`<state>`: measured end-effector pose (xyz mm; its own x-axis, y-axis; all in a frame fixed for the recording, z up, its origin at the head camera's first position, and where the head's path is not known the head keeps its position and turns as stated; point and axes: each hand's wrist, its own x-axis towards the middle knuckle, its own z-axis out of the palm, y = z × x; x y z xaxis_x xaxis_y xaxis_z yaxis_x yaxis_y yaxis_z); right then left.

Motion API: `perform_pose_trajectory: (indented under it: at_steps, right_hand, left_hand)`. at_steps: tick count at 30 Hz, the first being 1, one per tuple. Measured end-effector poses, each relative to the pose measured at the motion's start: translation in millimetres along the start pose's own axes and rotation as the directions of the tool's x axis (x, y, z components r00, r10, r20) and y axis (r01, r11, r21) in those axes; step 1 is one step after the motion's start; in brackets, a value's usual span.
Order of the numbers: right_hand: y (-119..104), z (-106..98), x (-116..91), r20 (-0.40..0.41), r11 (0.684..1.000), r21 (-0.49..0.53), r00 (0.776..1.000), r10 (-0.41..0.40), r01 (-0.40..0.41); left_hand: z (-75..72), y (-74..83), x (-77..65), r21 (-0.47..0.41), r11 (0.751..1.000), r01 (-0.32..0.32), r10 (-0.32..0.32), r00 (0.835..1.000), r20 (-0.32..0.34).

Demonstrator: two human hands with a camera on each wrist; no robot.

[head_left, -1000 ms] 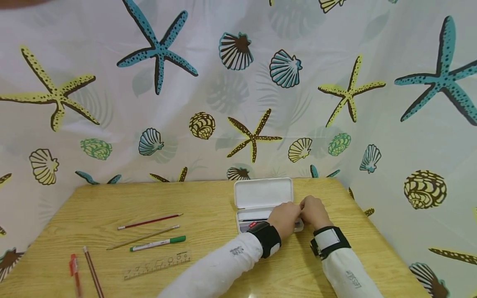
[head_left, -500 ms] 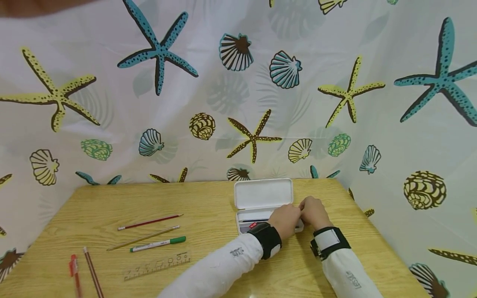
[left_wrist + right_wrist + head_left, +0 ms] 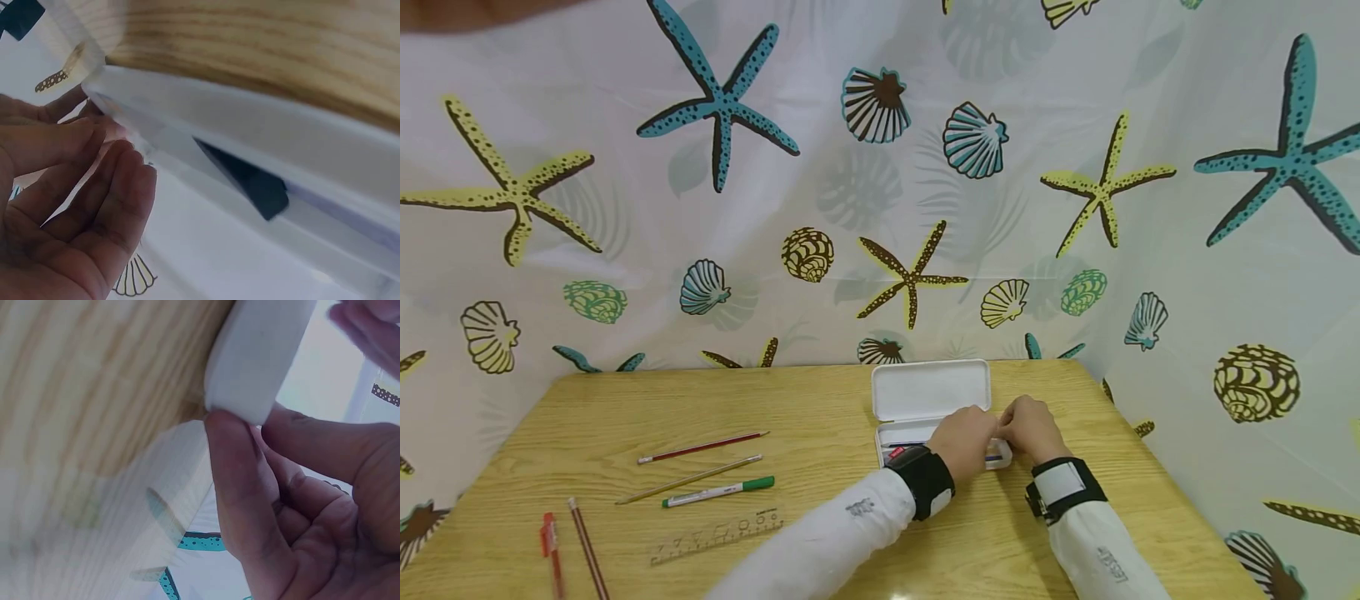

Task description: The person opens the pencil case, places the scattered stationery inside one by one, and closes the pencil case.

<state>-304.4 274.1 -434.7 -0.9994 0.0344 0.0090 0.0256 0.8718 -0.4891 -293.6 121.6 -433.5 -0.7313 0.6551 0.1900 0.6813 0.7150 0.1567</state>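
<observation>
A white pencil case [image 3: 931, 390] lies with its lid raised near the back right of the table. My right hand [image 3: 1033, 429] is at its right end; the right wrist view shows thumb and index finger pinching the case's corner [image 3: 240, 394]. Over the tray hovers my left hand [image 3: 964, 437], fingers loosely bent, nothing visible in them in the left wrist view. Inside the tray are a dark pencil [image 3: 904, 444] and a red-labelled item [image 3: 897, 452], partly covered by the left hand and wristband. A dark angular piece [image 3: 250, 184] also shows inside, its kind unclear.
On the table's left lie a red pencil [image 3: 703, 447], a yellowish pencil [image 3: 688, 479], a green-capped marker [image 3: 718, 492] and a clear ruler [image 3: 717, 536]. Nearer are a red pen [image 3: 552, 554] and a brownish pencil [image 3: 587, 547]. A patterned curtain [image 3: 820, 183] stands behind.
My left hand has shifted slightly left, away from the right hand, uncovering more of the case's right end. The right hand has hardly moved.
</observation>
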Motion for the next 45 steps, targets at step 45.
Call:
perform_pose_trajectory:
  at_steps: [45]
  right_hand:
    - [1.8,3.9,2.4,0.017,0.999,0.026,0.999,0.038,-0.039]
  left_hand:
    - [-132.7,-240.6,-206.1,-0.177,0.925,0.335,-0.343,0.939,-0.013]
